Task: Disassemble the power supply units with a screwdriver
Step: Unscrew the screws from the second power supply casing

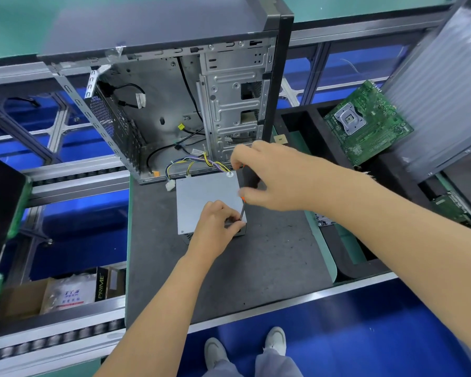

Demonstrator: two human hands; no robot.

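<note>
Near the middle of the dark grey mat surface (pixel 269 254) lies the flat silver metal power supply unit (pixel 206 200), its bundle of yellow, purple and black wires (pixel 199 162) trailing toward the far edge into the open grey computer case (pixel 174 104). The left hand (pixel 215 227) rests on the unit's near right corner, fingers pinching the shaft of the orange-handled screwdriver (pixel 242 205) — the right hand (pixel 272 178) grips its handle from above. A green motherboard (pixel 367 123) leans at the far right corner.

1 PSU (pixel 206 198), 1 screwdriver (pixel 242 210), 1 PC case (pixel 174 85), 2 mobos (pixel 367 122)
</note>
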